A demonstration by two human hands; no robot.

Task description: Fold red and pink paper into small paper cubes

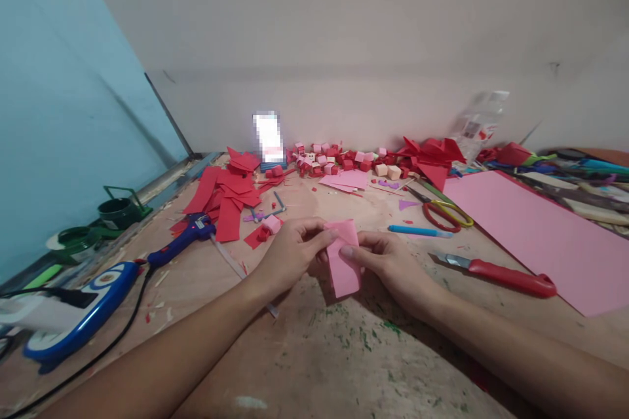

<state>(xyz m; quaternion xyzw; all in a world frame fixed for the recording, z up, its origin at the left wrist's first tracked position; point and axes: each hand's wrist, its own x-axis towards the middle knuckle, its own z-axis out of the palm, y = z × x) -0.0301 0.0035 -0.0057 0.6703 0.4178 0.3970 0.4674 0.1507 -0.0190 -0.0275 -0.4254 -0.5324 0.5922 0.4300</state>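
A folded strip of pink paper is held upright over the middle of the wooden table. My left hand pinches its upper left edge between thumb and fingers. From the other side my right hand grips it, with the thumb pressed flat on the paper's face and the fingers behind, partly hidden. To the right of my hands lie a blue pen and a red-handled utility knife with its blade out. Left of my left hand sits a small pink and red paper cube.
A blue glue gun and a blue power strip with cords lie at left, near red paper strips. Small paper cubes line the wall beside a lit phone. Scissors, pink sheets and a plastic bottle are at right.
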